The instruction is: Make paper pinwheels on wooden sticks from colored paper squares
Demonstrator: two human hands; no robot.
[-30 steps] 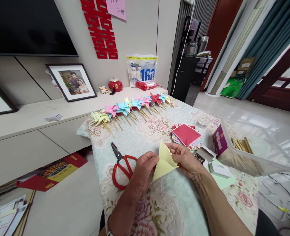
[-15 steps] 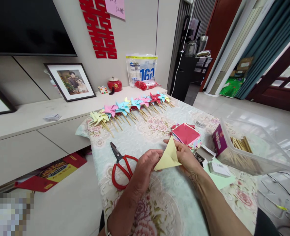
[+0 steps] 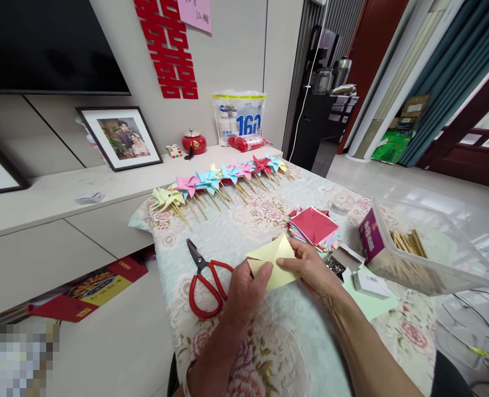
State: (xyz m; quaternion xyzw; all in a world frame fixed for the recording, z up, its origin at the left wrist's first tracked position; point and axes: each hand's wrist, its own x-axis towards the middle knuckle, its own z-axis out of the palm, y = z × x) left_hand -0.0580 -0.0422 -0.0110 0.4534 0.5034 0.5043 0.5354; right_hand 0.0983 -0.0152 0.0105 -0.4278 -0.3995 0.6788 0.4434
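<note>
Left hand [image 3: 244, 286] and right hand [image 3: 311, 270] pinch pale yellow folded paper square [image 3: 271, 259], just right of red-handled scissors [image 3: 205, 281]. Align edges squarely, press crease firmly against floral tablecloth [image 3: 277, 342].

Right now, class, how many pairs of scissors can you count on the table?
1: the red-handled metal scissors lie on the floral tablecloth, just left of the left hand. Others may be hidden.

Floral-clothed table [image 3: 269, 342]: scissors [image 3: 205, 278], pinwheels [image 3: 219, 179].
</note>
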